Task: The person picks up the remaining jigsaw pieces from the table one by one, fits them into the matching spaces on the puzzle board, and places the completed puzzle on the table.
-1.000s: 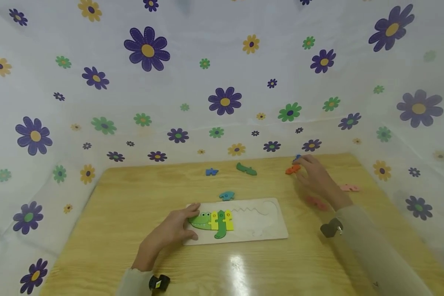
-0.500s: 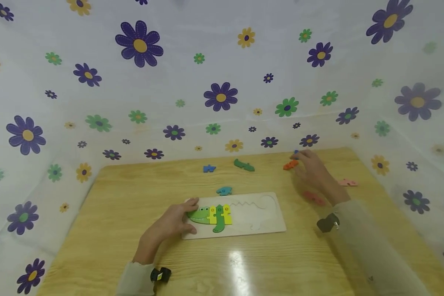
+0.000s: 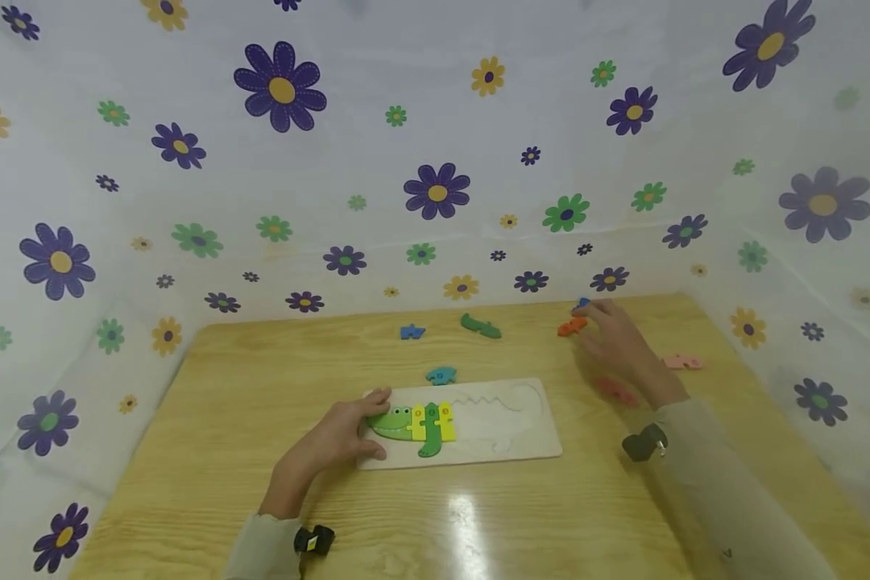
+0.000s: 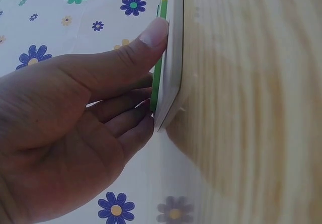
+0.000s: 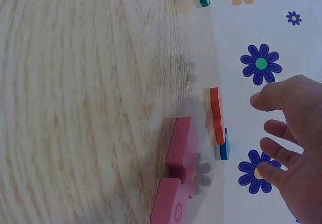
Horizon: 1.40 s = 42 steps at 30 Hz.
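Note:
A pale wooden puzzle board [image 3: 507, 431] lies on the table. At its left end sit joined crocodile pieces: a green head [image 3: 391, 424], yellow pieces [image 3: 446, 420] and a green leg piece [image 3: 430, 439]. My left hand [image 3: 341, 435] holds that end, thumb on the near edge [image 4: 173, 58] and fingers at the far side. Over the back right, my right hand [image 3: 616, 342] hovers with loosely bent fingers and nothing in them. Below it are an orange piece [image 5: 216, 116] and a blue piece [image 5: 225, 146], both apart from the fingertips in the right wrist view.
A teal piece [image 3: 441, 375] lies just behind the board. Farther back are another blue piece [image 3: 412, 332] and a dark green piece [image 3: 481, 326]. Red [image 3: 616, 391] and pink [image 3: 683, 362] pieces lie around the right forearm. A flowered white sheet [image 3: 362, 161] encloses the table's back and sides.
The head view has shifted slightly. My left hand stays on the board, and my right hand has hardly moved above the orange and blue pieces.

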Tool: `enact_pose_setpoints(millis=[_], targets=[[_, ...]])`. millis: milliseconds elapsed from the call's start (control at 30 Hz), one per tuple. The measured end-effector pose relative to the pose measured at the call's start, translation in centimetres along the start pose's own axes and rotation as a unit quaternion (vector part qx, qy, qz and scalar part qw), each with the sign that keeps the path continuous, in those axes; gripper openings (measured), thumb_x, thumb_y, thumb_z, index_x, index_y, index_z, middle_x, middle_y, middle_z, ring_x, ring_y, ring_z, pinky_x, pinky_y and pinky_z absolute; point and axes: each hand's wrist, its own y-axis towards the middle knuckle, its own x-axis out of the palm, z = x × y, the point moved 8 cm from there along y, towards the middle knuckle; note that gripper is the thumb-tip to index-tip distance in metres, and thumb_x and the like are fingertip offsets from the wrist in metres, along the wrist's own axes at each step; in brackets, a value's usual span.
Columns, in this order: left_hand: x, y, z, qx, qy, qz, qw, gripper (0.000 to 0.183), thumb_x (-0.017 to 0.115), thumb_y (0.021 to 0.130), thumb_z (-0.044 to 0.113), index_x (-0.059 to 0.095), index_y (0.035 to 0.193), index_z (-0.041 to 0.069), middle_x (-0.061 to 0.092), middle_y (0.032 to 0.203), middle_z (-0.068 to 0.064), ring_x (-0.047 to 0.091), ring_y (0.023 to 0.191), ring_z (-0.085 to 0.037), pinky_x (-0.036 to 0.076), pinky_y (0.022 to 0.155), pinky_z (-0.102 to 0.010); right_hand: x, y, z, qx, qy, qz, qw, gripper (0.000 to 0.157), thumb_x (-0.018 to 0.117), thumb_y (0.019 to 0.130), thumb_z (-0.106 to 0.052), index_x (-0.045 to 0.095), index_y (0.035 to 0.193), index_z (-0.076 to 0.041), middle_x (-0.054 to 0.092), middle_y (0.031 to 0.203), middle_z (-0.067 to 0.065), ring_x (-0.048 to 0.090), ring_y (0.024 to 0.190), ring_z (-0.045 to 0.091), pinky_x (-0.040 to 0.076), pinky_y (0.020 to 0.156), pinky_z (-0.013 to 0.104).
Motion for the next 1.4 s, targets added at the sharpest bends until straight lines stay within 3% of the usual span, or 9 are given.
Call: enact_pose_setpoints(millis=[267,567,967,1267,1400], targets=[[-0.1,0.4,0.1,0.012,0.004,0.005,0.9999,0.076,0.088,0.077,0.009,0.055,0.144,-0.004,0.038,0.162,-0.012,0.031,0.151,-0.033,0.03,0.121,-0.048,0.5,0.6,0.3,0.001,-0.018,-0.005,1.0,0.034,0.068,0.094,-0.004,0.063,0.127,0.004,0.052,0.133,0.029,0.048,0.124,0.048,0.041,0.108,0.066],[-0.2,-0.1,-0.1,-0.012,-0.004,0.008,0.9999,0.075,0.089,0.077,0.01,0.057,0.144,-0.001,0.038,0.162,-0.009,0.03,0.152,-0.03,0.029,0.122,-0.047,1.4,1.6,0.5,0.005,-0.025,-0.048,0.999,0.037,0.068,0.093,-0.002,0.062,0.128,0.006,0.055,0.127,0.031,0.05,0.118,0.047,0.046,0.102,0.064],[0.1,-0.2,-0.1,0.012,-0.011,0.001,0.9999,0.075,0.088,0.078,0.011,0.055,0.144,-0.004,0.037,0.162,-0.012,0.03,0.152,-0.033,0.028,0.122,-0.049,2.2,2.0,1.1,0.02,0.017,-0.06,0.998,0.036,0.067,0.089,-0.002,0.064,0.125,0.004,0.056,0.127,0.032,0.051,0.118,0.05,0.045,0.102,0.066],[0.3,-0.2,-0.1,0.018,-0.009,0.0,0.9998,0.075,0.088,0.079,0.01,0.055,0.144,-0.004,0.036,0.163,-0.013,0.029,0.152,-0.033,0.027,0.122,-0.049,3.0,1.8,1.3,-0.002,0.001,-0.084,0.996,0.031,0.058,0.089,0.007,0.069,0.118,0.007,0.065,0.119,0.026,0.058,0.114,0.046,0.048,0.103,0.061],[0.1,-0.2,-0.1,0.017,-0.003,0.003,0.9998,0.075,0.088,0.079,0.011,0.055,0.144,-0.004,0.037,0.163,-0.013,0.03,0.152,-0.033,0.027,0.122,-0.049,3.2,1.9,1.5,0.011,0.005,-0.096,0.995,0.03,0.058,0.091,0.008,0.069,0.119,0.005,0.065,0.119,0.025,0.058,0.115,0.046,0.048,0.104,0.062]])
